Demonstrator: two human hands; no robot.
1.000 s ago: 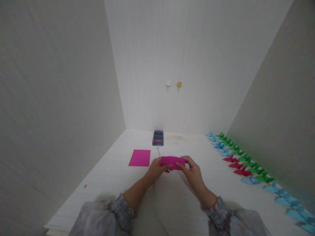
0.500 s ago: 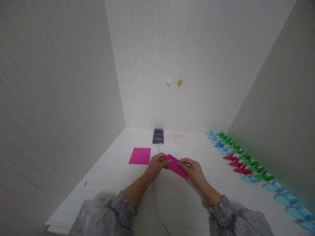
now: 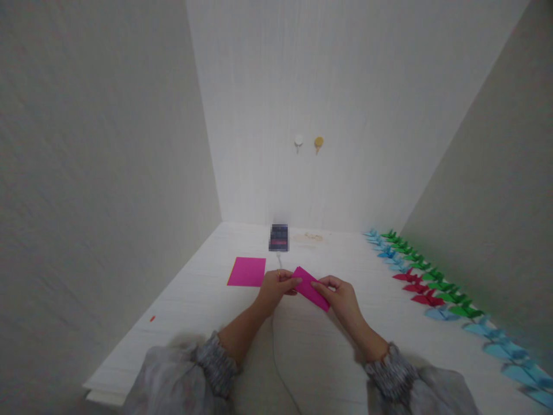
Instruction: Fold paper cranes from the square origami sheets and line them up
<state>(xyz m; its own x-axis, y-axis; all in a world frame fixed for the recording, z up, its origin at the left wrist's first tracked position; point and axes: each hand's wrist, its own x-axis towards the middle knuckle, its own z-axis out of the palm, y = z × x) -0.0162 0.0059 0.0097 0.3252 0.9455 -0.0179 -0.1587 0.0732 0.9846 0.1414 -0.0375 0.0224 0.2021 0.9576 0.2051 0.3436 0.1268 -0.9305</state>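
Note:
A folded piece of magenta paper (image 3: 311, 291) slants between my two hands above the white table. My left hand (image 3: 276, 288) pinches its upper left end, thumb on top and fingers behind. On the other side, my right hand (image 3: 339, 295) grips the right edge, with the thumb pressed on the paper's face. The fingers behind the paper are partly hidden. Left of my left hand lies a flat square stack of magenta paper (image 3: 246, 272) with a thin yellow edge showing.
Rows of folded paper cranes in green (image 3: 440, 286), red (image 3: 427, 298) and light blue (image 3: 505, 349) line the table's right side. A phone (image 3: 279, 238) stands at the back, its white cable (image 3: 275, 351) running forward beneath my hands. Two hooks (image 3: 318, 142) hang on the back wall.
The view has shifted slightly. Both hands keep hold of the folded magenta paper, and my right thumb has moved a little along its face.

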